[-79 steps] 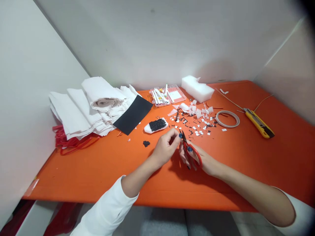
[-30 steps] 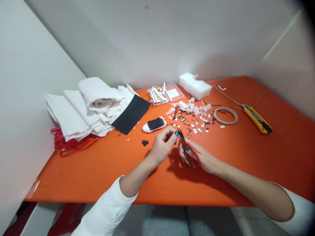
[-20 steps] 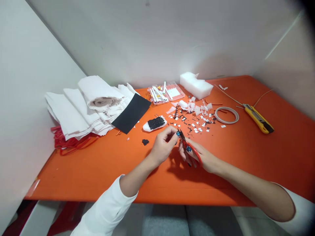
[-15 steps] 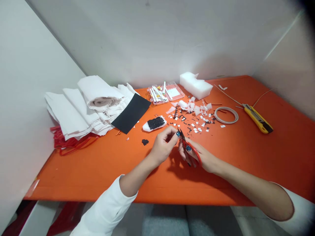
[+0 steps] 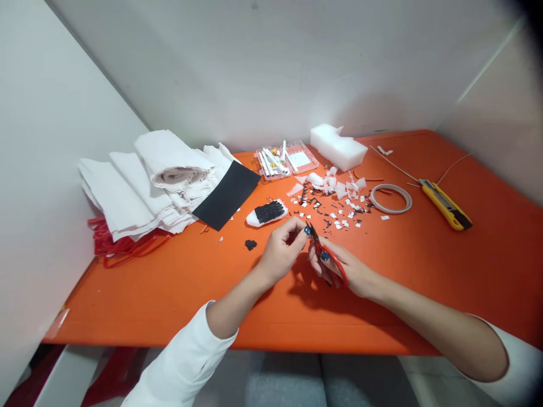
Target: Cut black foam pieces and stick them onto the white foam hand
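Observation:
My right hand (image 5: 339, 265) is wrapped round red-handled scissors (image 5: 336, 260), whose dark blades point up toward my left fingertips. My left hand (image 5: 283, 249) is closed in a pinch right beside the blades; what it holds, if anything, is too small to make out. Just beyond my left hand lies a white foam piece (image 5: 267, 213) with black scale-like bits covering its top. Nearer me, a little pile of black cut pieces (image 5: 250, 245) rests on the orange table (image 5: 178, 299).
Left are a black sheet (image 5: 227, 195), white paper stacks (image 5: 127, 192) and red plastic (image 5: 106, 240). Behind are a marker box (image 5: 303, 158), a white foam block (image 5: 338, 148) and scattered scraps (image 5: 339, 209). Right are a tape roll (image 5: 390, 199) and a yellow utility knife (image 5: 445, 204).
The hands and scissors stay in nearly the same place. Only a slight shift of the fingers under the scissors and of the camera view shows.

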{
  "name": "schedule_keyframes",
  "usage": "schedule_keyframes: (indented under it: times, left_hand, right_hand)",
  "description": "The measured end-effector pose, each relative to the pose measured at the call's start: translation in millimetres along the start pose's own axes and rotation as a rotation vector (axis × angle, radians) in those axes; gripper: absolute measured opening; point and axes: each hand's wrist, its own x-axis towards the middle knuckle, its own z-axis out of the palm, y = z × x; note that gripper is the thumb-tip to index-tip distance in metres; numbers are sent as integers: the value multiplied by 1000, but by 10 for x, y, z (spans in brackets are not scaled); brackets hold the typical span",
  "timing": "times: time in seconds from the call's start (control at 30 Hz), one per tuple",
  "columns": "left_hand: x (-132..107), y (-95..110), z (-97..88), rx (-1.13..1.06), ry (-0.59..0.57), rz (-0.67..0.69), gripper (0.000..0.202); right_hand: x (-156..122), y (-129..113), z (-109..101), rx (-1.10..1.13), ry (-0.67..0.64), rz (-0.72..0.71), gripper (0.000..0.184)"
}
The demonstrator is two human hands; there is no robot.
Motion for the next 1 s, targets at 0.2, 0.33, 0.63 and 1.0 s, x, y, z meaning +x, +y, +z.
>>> schedule_keyframes:
  times: [0.2,0.33,0.63,1.0]
  left_hand:
    - [5,-6,3,14,24,-13,20]
    - [14,-20,6,-23,28,-31,22]
    - [17,-15,2,-41,26,-38,21]
    - [19,-12,-5,-41,33,-52,26]
  right_hand:
    - [-4,-37,24,64,14,22,39]
    - [4,-11,47,102,36,27,34]
    - [21,6,72,184,120,133,29]
    - [11,-2,31,177,24,25,40]
